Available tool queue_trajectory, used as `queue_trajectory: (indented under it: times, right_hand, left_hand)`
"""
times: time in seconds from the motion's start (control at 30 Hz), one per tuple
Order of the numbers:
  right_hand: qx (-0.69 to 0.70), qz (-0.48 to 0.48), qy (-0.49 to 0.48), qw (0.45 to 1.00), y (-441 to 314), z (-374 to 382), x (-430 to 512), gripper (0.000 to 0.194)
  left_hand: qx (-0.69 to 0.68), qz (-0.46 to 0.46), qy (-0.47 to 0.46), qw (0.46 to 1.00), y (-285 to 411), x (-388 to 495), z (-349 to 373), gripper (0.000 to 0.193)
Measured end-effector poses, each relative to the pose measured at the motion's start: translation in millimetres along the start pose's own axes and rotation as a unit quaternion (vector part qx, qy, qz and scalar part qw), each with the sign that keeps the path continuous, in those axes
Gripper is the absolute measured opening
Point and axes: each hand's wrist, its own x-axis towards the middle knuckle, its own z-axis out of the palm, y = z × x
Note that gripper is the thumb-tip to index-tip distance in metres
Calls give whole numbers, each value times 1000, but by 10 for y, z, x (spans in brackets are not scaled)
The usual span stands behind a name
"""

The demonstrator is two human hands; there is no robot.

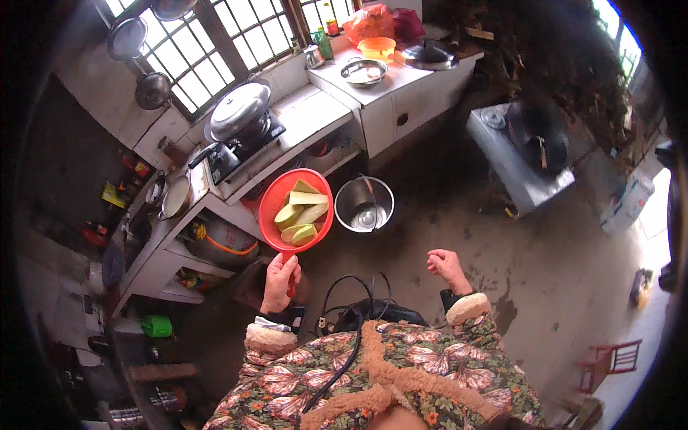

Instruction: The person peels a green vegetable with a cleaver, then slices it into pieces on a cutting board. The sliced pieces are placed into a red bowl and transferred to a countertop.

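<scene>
My left hand [279, 282] grips the handle of a red plastic scoop [262, 220]. Thick cut pieces of a pale green vegetable [306, 207], perhaps a gourd or melon, lie in its bowl. Just right of the scoop, a metal bucket [352, 201] with a bail handle stands on the floor; its inside looks shiny at the bottom. My right hand [446, 267] hangs over the floor, below and to the right of the bucket. Its fingers are loosely curled, and nothing shows in them.
A lidded pot [239, 110] sits on a gas stove [223, 164] along the tiled counter [312, 110]. Beneath the counter lies a gas cylinder [226, 244]. A metal stove stand [505, 172] with a dark wok [537, 134] stands at right, before piled brushwood [516, 64]. Black cables [349, 279] hang before me.
</scene>
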Motion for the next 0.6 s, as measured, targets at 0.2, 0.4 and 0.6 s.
queue_trajectory:
  times: [0.2,0.4,0.6]
  right_hand:
    - [-32,-4,-60,998,-341,-104,873,23]
    - [-77,-12,-88,993,-1090,-161,1810,24]
    - [-71,-33,-21,997,-1852,-292,2643,24]
  left_hand:
    - [0,17,-2,1000,154,882,320,9]
    - [49,67,-13,996,504,2161,562,10]
    - [80,83,-33,993,1020,3516,964,12]
